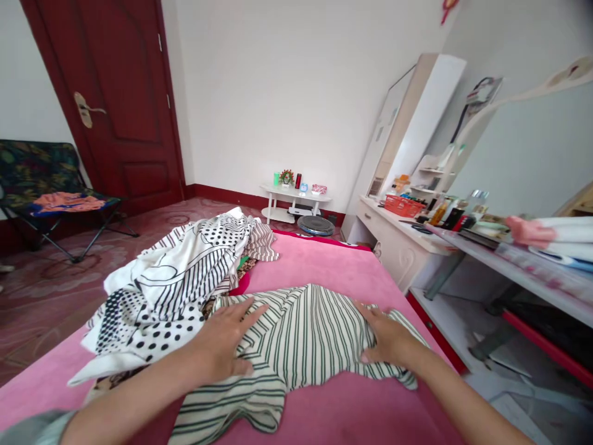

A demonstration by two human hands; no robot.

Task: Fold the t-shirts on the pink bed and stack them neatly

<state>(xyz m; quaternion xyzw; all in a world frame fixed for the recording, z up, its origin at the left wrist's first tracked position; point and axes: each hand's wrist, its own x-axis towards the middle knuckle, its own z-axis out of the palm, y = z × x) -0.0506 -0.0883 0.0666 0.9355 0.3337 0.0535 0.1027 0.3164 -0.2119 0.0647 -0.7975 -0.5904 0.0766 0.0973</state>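
Observation:
A green-and-white striped shirt (315, 337) lies spread across the pink bedspread (333, 262), with a few wrinkles in it. On its left part rests my left hand (227, 340), fingers apart, palm down near a sleeve. My right hand (389, 337) lies on the right part of the shirt, its fingers also spread. Neither hand grips the cloth. Left of the shirt, close to my left hand, is a heap of clothes (185, 266) in white with black dots and stripes. Leopard-print, green and red cloth peeks out from under that heap.
A folding chair (60, 185) holding orange cloth stands at the left by a red door (111, 93). A small white table (296, 193) is by the far wall. Along the right are a dressing table (398, 238) with a red basket (405, 205) and bottles, and a mirror.

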